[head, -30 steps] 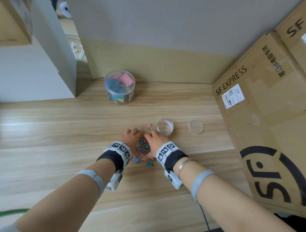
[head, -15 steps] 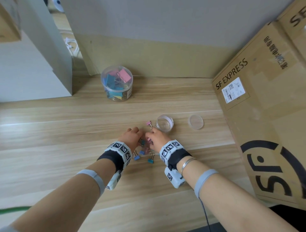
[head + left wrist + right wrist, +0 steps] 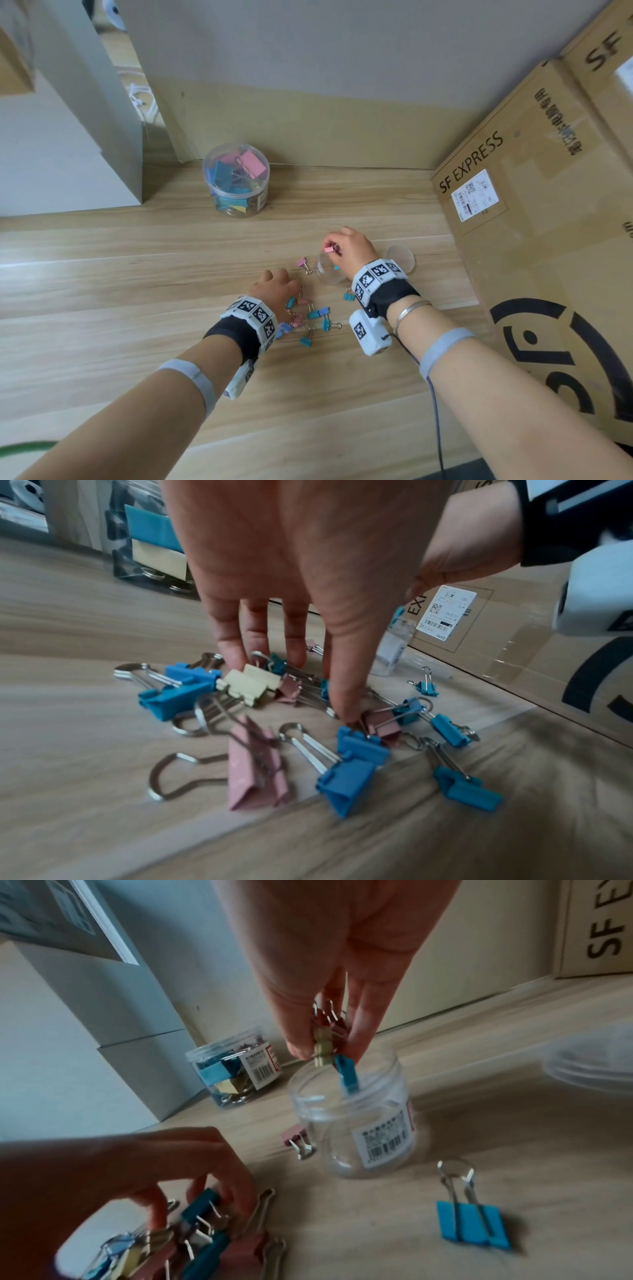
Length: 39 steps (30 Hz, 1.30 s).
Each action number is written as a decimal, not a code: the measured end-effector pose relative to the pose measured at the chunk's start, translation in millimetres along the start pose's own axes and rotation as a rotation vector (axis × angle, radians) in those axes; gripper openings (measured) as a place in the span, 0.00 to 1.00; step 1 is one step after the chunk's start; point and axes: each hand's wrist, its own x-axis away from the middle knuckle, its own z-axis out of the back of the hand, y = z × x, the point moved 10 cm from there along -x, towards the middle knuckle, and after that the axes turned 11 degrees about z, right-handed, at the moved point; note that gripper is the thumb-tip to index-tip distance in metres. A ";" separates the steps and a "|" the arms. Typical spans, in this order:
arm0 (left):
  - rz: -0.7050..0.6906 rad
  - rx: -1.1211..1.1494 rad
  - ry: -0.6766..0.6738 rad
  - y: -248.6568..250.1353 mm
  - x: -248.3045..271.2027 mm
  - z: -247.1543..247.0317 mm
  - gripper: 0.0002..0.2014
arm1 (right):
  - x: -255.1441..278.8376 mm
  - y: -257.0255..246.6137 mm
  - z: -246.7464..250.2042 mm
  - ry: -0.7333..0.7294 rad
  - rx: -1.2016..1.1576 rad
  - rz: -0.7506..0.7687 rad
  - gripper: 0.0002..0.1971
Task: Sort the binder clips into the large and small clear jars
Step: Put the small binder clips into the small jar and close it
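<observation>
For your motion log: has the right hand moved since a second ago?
Yes. The right hand left the clip pile and went up to the small jar.

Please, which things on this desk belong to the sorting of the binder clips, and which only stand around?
Part of the job:
small clear jar
large clear jar
loose binder clips
clips pinched by right hand
left hand
small jar lid

Just lying about:
cardboard box
white box

A cardboard box (image 3: 534, 219) printed "SF EXPRESS" stands at the right on the wooden table (image 3: 102, 291). White boxes (image 3: 61, 164) stand at the left.
</observation>
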 end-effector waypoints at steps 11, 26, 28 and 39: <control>0.026 0.028 -0.015 1.1 -0.3 2.3 0.28 | 13.8 23.1 3.9 0.006 0.013 -0.047 0.16; 0.001 0.006 0.019 6.4 -0.3 8.9 0.21 | 54.4 62.6 -49.1 -0.302 -0.011 -0.356 0.13; -0.015 0.062 0.058 8.5 0.1 20.0 0.20 | 58.0 61.3 -59.7 -0.331 -0.010 -0.313 0.16; -0.143 0.036 0.339 76.2 -7.8 96.3 0.15 | 61.9 49.9 -75.6 -0.287 -0.051 -0.245 0.27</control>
